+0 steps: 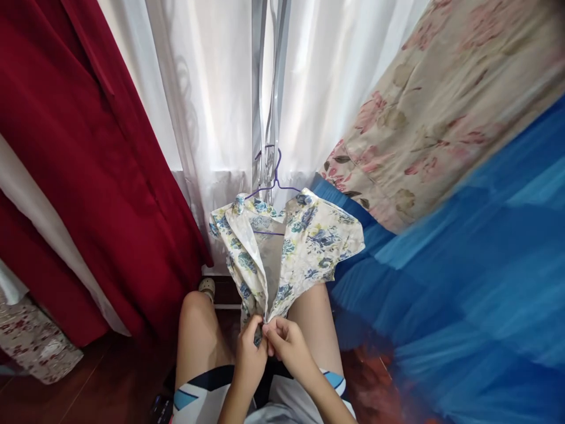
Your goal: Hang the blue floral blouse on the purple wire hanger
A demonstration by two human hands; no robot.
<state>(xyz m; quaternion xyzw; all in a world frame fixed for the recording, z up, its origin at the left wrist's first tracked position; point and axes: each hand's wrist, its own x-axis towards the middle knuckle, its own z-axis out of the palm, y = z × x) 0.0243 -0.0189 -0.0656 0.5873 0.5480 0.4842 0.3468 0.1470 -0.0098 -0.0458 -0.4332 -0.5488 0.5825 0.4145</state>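
A cream floral blouse (pixel 318 235) with blue and yellow flowers hangs on a purple hanger (pixel 277 176) in front of my knees. Its front gapes in a V from the collar down to my hands. My left hand (pixel 252 347) is closed on the left front edge, low on the opening. Right beside it, my right hand (pixel 285 341) pinches the other front edge at the bottom of the V. The fingertips meet there, and whatever fastener lies between them is too small to make out. The blouse's lower part is partly hidden behind my hands.
Red curtain cloth (pixel 128 194) hangs at the left, and sheer white curtains (pixel 212 88) hang behind the hanger. On the right are a beige floral cloth (pixel 424 141) and blue tulle (pixel 463 277). A clog (pixel 206 287) shows beyond my left knee, over a reddish tiled floor (pixel 101 377).
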